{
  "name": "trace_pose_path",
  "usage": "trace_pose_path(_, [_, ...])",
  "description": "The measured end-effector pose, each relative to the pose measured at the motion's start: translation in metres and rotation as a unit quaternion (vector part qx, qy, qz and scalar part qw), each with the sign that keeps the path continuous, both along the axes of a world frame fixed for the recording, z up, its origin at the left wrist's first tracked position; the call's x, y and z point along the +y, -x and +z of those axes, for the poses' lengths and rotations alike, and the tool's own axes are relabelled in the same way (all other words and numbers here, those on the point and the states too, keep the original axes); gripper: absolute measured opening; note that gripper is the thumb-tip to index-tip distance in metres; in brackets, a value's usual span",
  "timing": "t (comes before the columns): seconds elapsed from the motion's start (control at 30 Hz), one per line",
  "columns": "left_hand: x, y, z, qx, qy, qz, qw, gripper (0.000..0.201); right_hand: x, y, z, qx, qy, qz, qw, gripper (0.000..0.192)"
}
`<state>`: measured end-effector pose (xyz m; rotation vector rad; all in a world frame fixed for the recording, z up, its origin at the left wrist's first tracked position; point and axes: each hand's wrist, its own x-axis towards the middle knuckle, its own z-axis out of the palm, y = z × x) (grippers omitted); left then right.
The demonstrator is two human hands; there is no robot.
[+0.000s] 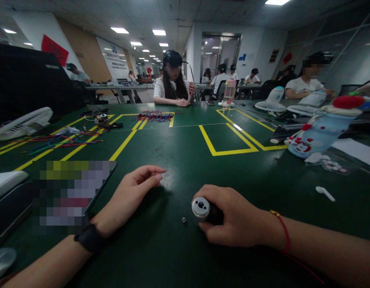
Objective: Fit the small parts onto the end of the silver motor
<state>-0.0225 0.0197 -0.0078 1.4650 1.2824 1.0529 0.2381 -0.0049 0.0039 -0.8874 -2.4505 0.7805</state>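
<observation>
Right hand [233, 220] grips a dark motor [204, 210] — silvery round face showing — left hand [134, 192] loose, empty.

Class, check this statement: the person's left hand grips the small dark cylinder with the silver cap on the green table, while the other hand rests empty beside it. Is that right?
Not quite. The head view shows the right hand gripping the small dark cylinder with the silver cap on the green table. The left hand is the one resting empty beside it.
</observation>
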Motion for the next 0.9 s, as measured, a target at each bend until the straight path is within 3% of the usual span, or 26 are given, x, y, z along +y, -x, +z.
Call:
trace_pose_path(0.07, [-0.005, -0.002, 0.006, 0.079, -0.03, -0.09, 0.992, 0.012, 0.0, 0.0, -0.001, 0.007, 0.0, 0.001, 1.0, 0.03])
trace_pose_path(0.17, [-0.013, -0.009, 0.013, 0.201, -0.11, -0.223, 0.947, 0.01, 0.0, 0.0, -0.002, 0.007, -0.001, -0.003, 1.0, 0.03])
trace_pose_path(0.27, [-0.021, -0.016, 0.014, 0.276, -0.152, -0.266, 0.911, 0.024, 0.0, 0.0, -0.003, 0.001, -0.004, -0.006, 1.0, 0.031])
trace_pose_path(0.4, [-0.025, -0.024, 0.014, 0.275, -0.16, -0.277, 0.907, 0.011, 0.0, 0.001, -0.003, 0.001, -0.009, -0.005, 1.0, 0.029])
trace_pose_path(0.53, [-0.028, -0.031, 0.022, 0.199, -0.17, -0.192, 0.946, 0.012, 0.001, 0.003, -0.002, -0.001, -0.013, -0.005, 1.0, 0.029])
trace_pose_path(0.63, [-0.033, -0.039, 0.03, 0.169, -0.199, -0.15, 0.953, 0.015, 0.001, 0.003, -0.002, -0.008, -0.021, 0.0, 1.0, 0.025])
trace_pose_path(0.73, [-0.037, -0.047, 0.033, 0.172, -0.206, -0.17, 0.948, 0.018, 0.001, 0.003, -0.004, -0.018, -0.026, 0.001, 1.0, 0.023])
trace_pose_path(0.9, [-0.04, -0.053, 0.031, 0.165, -0.153, -0.195, 0.955, 0.02, 0.001, 0.003, -0.004, -0.015, -0.029, 0.006, 0.999, 0.025])
